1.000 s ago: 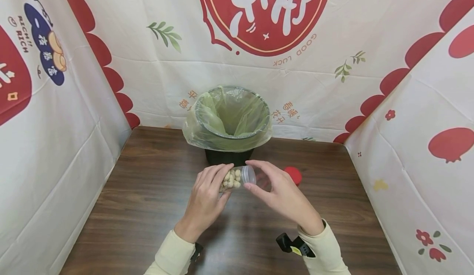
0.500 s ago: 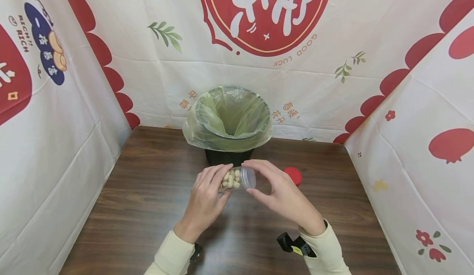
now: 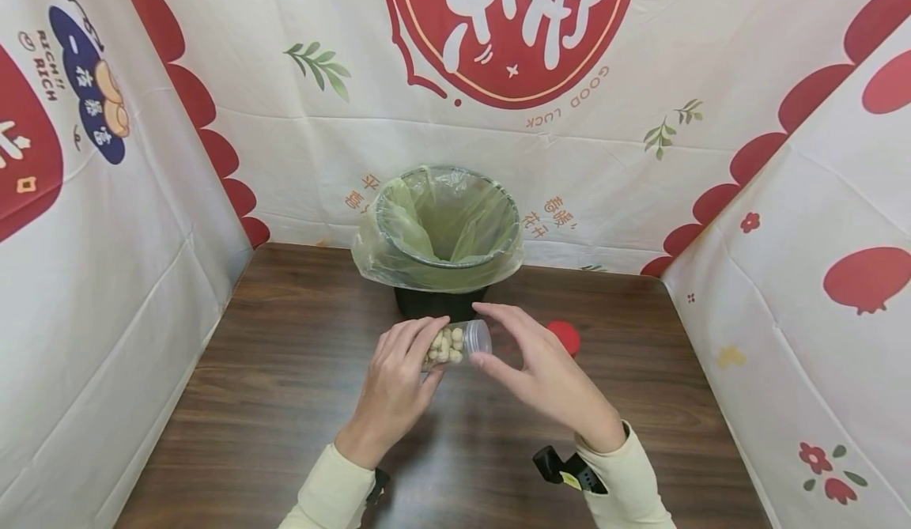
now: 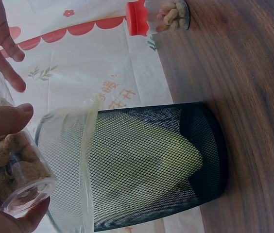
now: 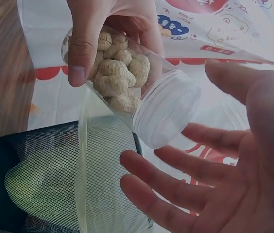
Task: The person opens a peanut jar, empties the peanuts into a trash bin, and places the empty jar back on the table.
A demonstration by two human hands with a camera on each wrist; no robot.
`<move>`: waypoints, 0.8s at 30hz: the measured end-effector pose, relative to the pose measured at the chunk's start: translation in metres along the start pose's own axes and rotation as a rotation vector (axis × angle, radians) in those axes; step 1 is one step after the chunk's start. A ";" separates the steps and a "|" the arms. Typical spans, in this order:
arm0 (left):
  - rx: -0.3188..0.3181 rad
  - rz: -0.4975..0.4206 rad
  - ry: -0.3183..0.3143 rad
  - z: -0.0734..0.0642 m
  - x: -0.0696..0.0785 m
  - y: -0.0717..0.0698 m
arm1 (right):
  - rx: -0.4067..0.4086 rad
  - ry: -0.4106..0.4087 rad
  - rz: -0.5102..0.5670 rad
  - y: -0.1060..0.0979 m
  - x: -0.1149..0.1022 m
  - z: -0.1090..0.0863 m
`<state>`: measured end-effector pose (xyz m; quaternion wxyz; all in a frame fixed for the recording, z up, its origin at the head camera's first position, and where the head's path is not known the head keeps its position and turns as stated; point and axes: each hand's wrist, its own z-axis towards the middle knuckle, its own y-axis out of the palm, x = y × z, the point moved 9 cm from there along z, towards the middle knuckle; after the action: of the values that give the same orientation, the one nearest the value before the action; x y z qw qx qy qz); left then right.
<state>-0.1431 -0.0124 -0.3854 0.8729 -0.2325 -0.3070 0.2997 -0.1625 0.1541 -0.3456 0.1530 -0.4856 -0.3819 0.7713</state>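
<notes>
My left hand (image 3: 395,383) grips a clear jar (image 3: 447,345) of peanuts, tilted on its side with its capped end toward the right. A clear screw lid (image 5: 168,109) sits on that end. Around the lid, my right hand (image 3: 544,363) stands with its thumb and fingers spread; in the right wrist view, a gap shows between the thumb and the lid, and the fingertips are close beside it. The left thumb (image 4: 10,119) lies across the jar in the left wrist view. Part of the jar is hidden under the left hand.
Just behind the hands stands a black mesh bin (image 4: 142,160), its pale green liner bag (image 3: 377,264) folded over the rim. Another jar with a red lid (image 3: 565,339) and peanuts (image 4: 173,17) stands on the wooden table (image 3: 285,339), partly behind the right hand. Printed cloth (image 3: 270,181) surrounds the table.
Half a second ago the right fingers were closer round the lid; now they are spread wider, away from it. The left hand and jar have hardly moved.
</notes>
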 end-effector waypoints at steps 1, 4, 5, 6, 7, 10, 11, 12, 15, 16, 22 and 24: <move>-0.001 -0.003 -0.001 0.000 0.000 0.000 | -0.003 0.015 0.011 0.000 0.001 0.000; -0.006 -0.011 -0.002 -0.001 0.000 0.001 | -0.007 0.038 0.036 0.001 0.003 0.000; -0.007 -0.013 -0.003 -0.001 0.000 0.001 | -0.005 0.038 0.035 0.001 0.003 0.000; -0.008 -0.014 -0.003 -0.001 0.000 0.002 | -0.003 0.036 0.035 0.001 0.003 0.000; -0.009 -0.014 -0.003 -0.001 0.000 0.002 | 0.000 0.030 0.033 0.001 0.003 0.000; -0.012 -0.011 -0.004 -0.001 -0.001 0.003 | 0.013 0.000 0.024 0.000 0.001 0.000; -0.013 -0.011 -0.004 -0.001 -0.001 0.003 | 0.018 -0.012 0.022 -0.001 0.000 0.000; -0.013 -0.012 -0.006 -0.002 -0.001 0.003 | 0.023 -0.025 0.019 -0.001 -0.001 0.000; -0.014 -0.020 -0.011 -0.002 -0.001 0.003 | 0.035 -0.063 0.011 -0.002 -0.005 0.000; -0.013 -0.023 -0.013 -0.002 -0.001 0.003 | 0.039 -0.075 0.008 -0.003 -0.006 0.000; -0.014 -0.026 -0.020 -0.003 -0.003 0.003 | 0.040 -0.125 -0.006 -0.003 -0.010 -0.002; -0.016 -0.026 -0.023 -0.003 -0.004 0.003 | 0.036 -0.131 -0.011 -0.003 -0.011 -0.002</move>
<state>-0.1448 -0.0131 -0.3906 0.8711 -0.2321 -0.3226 0.2885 -0.1559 0.1503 -0.3367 0.1407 -0.4292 -0.3799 0.8072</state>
